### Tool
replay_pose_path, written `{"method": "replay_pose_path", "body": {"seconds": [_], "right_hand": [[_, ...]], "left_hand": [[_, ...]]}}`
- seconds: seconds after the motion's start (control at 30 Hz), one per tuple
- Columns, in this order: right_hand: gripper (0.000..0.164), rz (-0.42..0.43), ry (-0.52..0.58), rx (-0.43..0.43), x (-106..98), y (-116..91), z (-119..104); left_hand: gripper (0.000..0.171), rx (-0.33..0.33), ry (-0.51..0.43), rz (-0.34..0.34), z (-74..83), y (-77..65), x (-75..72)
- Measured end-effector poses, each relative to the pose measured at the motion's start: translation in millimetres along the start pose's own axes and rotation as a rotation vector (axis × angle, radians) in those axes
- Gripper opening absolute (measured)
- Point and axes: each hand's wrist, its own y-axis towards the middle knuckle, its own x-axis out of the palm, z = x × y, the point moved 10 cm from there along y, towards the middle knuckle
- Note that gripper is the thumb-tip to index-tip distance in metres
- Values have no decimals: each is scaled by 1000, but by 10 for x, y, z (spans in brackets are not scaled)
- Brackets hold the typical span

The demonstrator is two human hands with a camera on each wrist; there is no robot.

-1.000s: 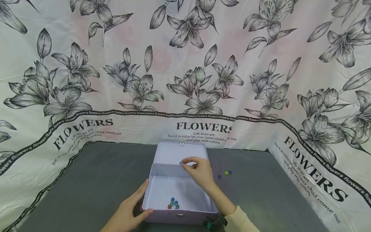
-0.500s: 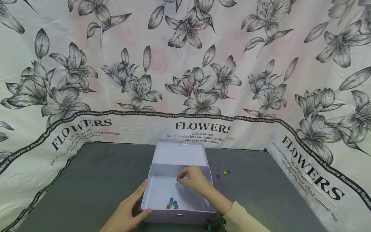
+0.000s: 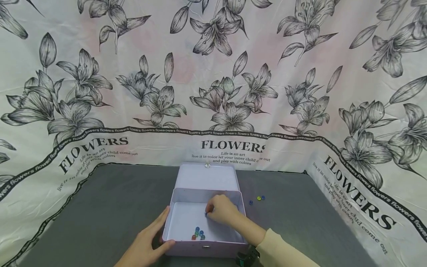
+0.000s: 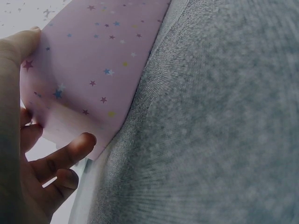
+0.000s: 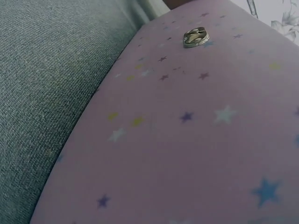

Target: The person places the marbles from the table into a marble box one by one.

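An open lilac tin box (image 3: 186, 249) with a star print stands on the grey table, its lid (image 3: 207, 178) tipped back. My left hand (image 3: 146, 237) rests against the box's front left corner, thumb at the front and straight fingers along the side; the left wrist view shows the fingers (image 4: 70, 151) spread by the starred wall. Inside the box, my right hand (image 3: 221, 209) pinches a small blue marble (image 3: 206, 214) low over the floor, mostly hidden by the fingers. Several blue, green and red marbles (image 3: 197, 234) lie together near the box's front wall.
Right of the box, two blue marbles and a yellow-green marble (image 3: 258, 198) lie on the table (image 3: 300, 222). A metal clasp (image 5: 195, 37) sits on the box's front. A black wrist device (image 3: 247, 256) is near the front right corner. Flower-printed cloth (image 3: 230, 92) surrounds the table.
My right hand has come down from above the back rim into the box, carrying the blue marble. The left hand keeps its place at the corner.
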Motion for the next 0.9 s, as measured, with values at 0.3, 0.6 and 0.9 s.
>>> {"method": "replay_pose_path", "body": {"seconds": [0.3, 0.6, 0.9], "right_hand": [[4, 75, 78, -19, -105, 27, 12], [8, 280, 280, -54, -453, -34, 76], [14, 470, 489, 26, -783, -276, 604]], "left_hand": [[90, -16, -5, -23, 3, 19, -2], [93, -96, -59, -68, -86, 12, 67], [94, -77, -45, -38, -77, 7, 59]]}}
